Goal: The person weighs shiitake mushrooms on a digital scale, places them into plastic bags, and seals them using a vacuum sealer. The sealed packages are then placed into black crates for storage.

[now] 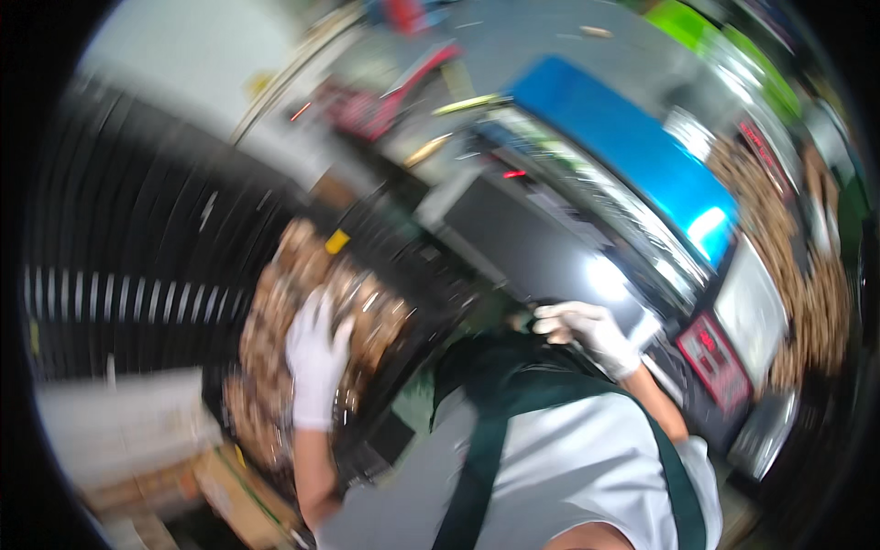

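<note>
My left hand (318, 357), in a white glove, is over a black crate (371, 392) heaped with brown items (371, 302) that look plastic-wrapped, its fingers apart. Blur hides whether it touches them. My right hand (584, 333), also white-gloved, is in front of my dark green apron (536, 385) with its fingers bent. Whether something lies between those fingers cannot be made out. Just beyond it is a dark flat worktop (522, 227) of a machine with a blue cover (619, 130).
Tall stacked black trays (137, 206) stand at the left, above white boxes (124, 419) and a cardboard box (244, 495). A red-framed control panel (715, 361) is at the right, near piled brown items (811, 295). The view is heavily blurred.
</note>
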A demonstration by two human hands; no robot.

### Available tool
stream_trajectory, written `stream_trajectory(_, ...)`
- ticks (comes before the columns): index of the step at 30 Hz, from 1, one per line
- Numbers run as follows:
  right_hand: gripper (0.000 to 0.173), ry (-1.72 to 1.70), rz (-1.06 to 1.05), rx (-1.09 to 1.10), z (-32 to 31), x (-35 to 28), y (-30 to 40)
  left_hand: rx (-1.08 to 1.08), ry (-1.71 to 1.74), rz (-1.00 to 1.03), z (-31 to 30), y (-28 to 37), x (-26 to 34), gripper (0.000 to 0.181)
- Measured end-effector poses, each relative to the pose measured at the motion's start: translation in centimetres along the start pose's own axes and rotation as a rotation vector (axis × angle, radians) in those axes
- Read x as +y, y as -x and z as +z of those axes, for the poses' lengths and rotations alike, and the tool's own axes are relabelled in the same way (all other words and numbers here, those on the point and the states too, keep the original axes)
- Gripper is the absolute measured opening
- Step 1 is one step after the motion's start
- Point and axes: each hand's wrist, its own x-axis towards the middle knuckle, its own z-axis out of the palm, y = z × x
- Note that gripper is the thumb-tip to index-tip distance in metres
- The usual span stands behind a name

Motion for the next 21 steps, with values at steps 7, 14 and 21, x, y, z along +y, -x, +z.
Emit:
stream_trajectory(7, 0.031, -0.144, -0.173, 0.116, -3.5, 1.6, 3.4, -0.192, 0.449, 0.089, 8.4, 0.6, -3.0, 0.054)
stream_trajectory(14, 0.033, -0.239, -0.359, 0.493, -11.8, 4.5, 14.7, -0.365, 0.798, -0.251, 8.1, -0.7, -1.8, 0.018)
stream_trajectory(21, 0.033, 0.583, -0.351, 1.553, -24.5, 4.2, 35.0, -0.038, 0.591, -0.105, 7.9, -4.4, -1.5, 0.019)
